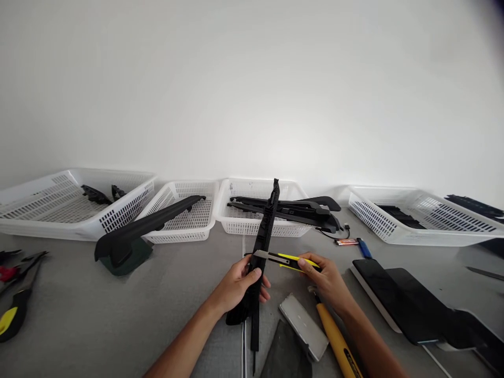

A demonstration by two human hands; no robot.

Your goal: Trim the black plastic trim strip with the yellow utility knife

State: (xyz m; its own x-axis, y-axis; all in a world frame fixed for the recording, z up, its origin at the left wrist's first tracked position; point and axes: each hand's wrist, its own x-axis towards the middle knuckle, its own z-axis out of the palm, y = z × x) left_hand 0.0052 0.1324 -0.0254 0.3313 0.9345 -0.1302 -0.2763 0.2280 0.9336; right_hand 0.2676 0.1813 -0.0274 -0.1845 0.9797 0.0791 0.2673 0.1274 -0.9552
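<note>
My left hand (240,283) is wrapped round a long black plastic trim piece (264,231), which stands nearly upright in the middle of the view. In my right hand (323,273) is a yellow and black utility knife (289,260), its blade out and pointing left. The blade tip lies at the trim piece just above my left thumb; whether it touches cannot be told. Below my hands are a pale rectangular block (304,325), a dark cloth or sheet (286,353) and a tool with a yellow handle (336,338).
White baskets line the wall; the middle basket (263,229) bears several black trim pieces. Another trim piece (149,226) leans across the left-middle basket (200,234). Pliers (19,304) lie far left. Dark phone-like slabs (397,299) and a blue-handled tool (364,249) lie right.
</note>
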